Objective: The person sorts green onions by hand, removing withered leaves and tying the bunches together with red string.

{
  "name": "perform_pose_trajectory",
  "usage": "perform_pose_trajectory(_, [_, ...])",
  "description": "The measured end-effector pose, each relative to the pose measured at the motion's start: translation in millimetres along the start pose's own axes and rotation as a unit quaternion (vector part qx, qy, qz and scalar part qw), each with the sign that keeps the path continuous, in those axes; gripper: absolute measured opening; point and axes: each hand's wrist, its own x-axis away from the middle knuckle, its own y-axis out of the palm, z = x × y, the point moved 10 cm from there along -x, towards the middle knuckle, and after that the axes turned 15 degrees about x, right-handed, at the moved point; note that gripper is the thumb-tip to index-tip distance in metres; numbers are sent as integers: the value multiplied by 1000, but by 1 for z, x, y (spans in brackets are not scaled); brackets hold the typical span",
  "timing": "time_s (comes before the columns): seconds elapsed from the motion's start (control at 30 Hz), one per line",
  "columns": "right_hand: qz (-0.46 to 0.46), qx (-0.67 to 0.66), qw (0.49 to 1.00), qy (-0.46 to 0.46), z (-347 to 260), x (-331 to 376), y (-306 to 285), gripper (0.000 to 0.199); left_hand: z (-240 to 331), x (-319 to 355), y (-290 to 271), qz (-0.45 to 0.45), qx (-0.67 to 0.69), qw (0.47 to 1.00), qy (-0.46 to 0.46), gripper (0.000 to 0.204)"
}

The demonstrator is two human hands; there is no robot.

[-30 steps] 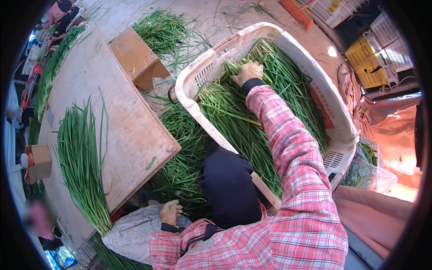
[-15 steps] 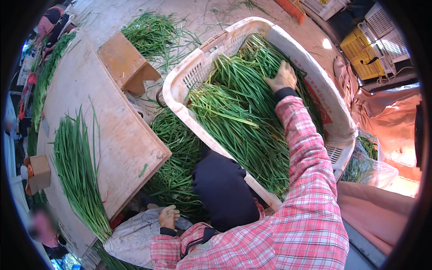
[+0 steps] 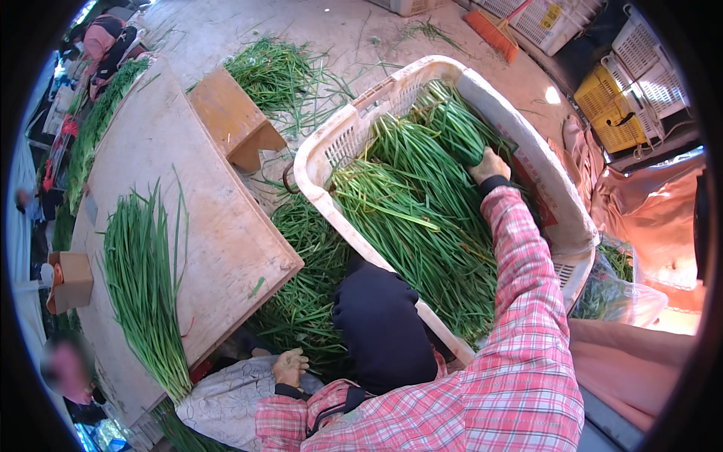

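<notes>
My right hand point(image 3: 491, 166) is closed round a bunch of garlic chives point(image 3: 461, 128) inside a long white plastic crate point(image 3: 343, 143). The leaves of that bunch bend over at my fingers. More garlic chives point(image 3: 422, 226) fill the crate, their paler stem ends toward its left wall. Low by my lap, my left hand point(image 3: 290, 368) is loosely curled, fingers slightly apart, with nothing visible in it. Beside it, to the left, a fanned bundle of garlic chives point(image 3: 143, 279) lies on a wooden board point(image 3: 218, 248), stem ends toward me.
Loose greens point(image 3: 301, 279) lie between board and crate. A brown wooden stand point(image 3: 233, 120) touches the board's far side, with another green heap point(image 3: 271, 71) beyond. An orange broom point(image 3: 493, 34), stacked crates point(image 3: 617, 98) and a clear plastic bag point(image 3: 617, 290) are on the right. People sit at left.
My right hand has gone from lying spread on the chives to gripping a bunch of them. The view has shifted slightly; my left hand stays by my lap.
</notes>
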Motion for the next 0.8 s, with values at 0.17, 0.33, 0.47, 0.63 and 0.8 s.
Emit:
perform_pose_trajectory(0.17, [125, -34, 990, -62, -39, 86, -29, 45, 2, -4, -4, 3, 8, 1000, 18, 26])
perform_pose_trajectory(0.33, [226, -20, 961, -157, -70, 168, -32, 62, 1, -3, -1, 1, -1, 1000, 6, 28])
perform_pose_trajectory(0.47, [130, -11, 975, -179, -90, 220, -27, 55, -1, -4, -3, 2, -13, 1000, 11, 28])
perform_pose_trajectory(0.63, [120, -53, 964, -233, -125, 236, 49, 22, -9, -5, -1, 1, -41, 999, 1, 27])
perform_pose_trajectory(0.8, [19, -35, 980, -197, -123, 234, 47, 34, -8, -4, -7, 33, -25, 999, -15, 21])
